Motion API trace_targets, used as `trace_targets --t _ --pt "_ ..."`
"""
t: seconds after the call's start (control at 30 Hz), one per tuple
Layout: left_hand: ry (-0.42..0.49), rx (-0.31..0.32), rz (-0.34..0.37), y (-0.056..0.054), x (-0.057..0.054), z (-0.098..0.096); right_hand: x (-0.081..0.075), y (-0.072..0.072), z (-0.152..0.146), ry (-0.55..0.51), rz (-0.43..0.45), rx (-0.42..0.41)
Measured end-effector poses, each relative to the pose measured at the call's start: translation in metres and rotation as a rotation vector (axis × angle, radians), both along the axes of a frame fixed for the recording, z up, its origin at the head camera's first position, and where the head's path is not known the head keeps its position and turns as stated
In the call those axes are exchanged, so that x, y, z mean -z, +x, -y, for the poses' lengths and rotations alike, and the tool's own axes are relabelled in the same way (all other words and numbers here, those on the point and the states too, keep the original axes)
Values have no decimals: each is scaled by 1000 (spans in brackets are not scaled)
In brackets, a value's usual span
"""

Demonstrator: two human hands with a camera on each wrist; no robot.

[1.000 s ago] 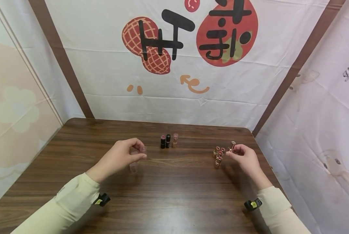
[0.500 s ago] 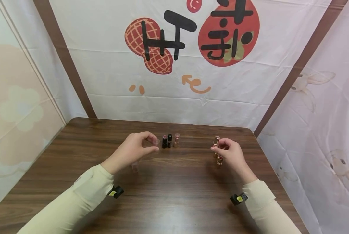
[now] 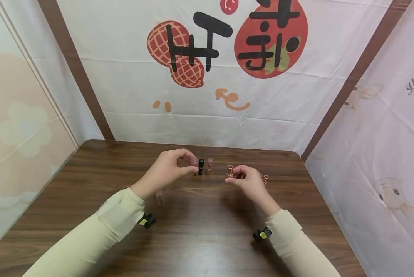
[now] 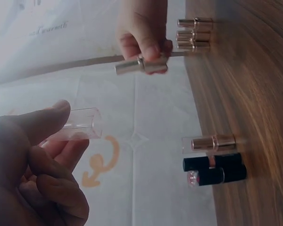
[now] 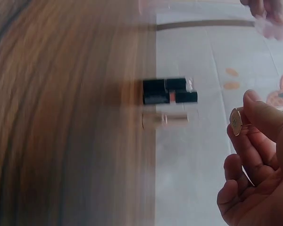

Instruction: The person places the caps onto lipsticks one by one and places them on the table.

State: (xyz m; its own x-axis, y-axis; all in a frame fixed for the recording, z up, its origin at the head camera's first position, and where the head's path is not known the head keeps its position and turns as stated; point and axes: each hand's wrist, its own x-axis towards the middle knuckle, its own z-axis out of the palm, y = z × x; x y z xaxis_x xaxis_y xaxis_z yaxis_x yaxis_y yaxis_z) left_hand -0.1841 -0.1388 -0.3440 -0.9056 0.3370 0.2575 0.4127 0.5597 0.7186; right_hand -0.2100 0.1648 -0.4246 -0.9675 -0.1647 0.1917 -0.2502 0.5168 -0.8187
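Observation:
My left hand pinches a clear lipstick cap between thumb and fingers, above the table. My right hand grips an uncapped rose-gold lipstick upright by its lower part; the two held pieces are apart. Between and behind the hands stand two black lipsticks and a rose-gold lipstick with a clear cap. In the head view the leftmost black one is mostly hidden by my left hand and the cap.
Several uncapped gold lipsticks stand at the right, partly behind my right hand in the head view. A clear cap stands on the brown wooden table, by my left forearm. A printed white cloth hangs behind the table.
My right hand has carried the rose-gold lipstick leftward from the gold group toward the middle. My left hand has moved right and slightly farther back with the clear cap.

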Motion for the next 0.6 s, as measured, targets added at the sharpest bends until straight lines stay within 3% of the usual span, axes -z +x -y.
trace_targets --t 0.37,0.6 --pt "76 22 -12 -3 -10 -19 6 1 41 -34 -5 -70" --pt "133 44 12 -4 -10 -29 4 4 60 -61 3 -119"
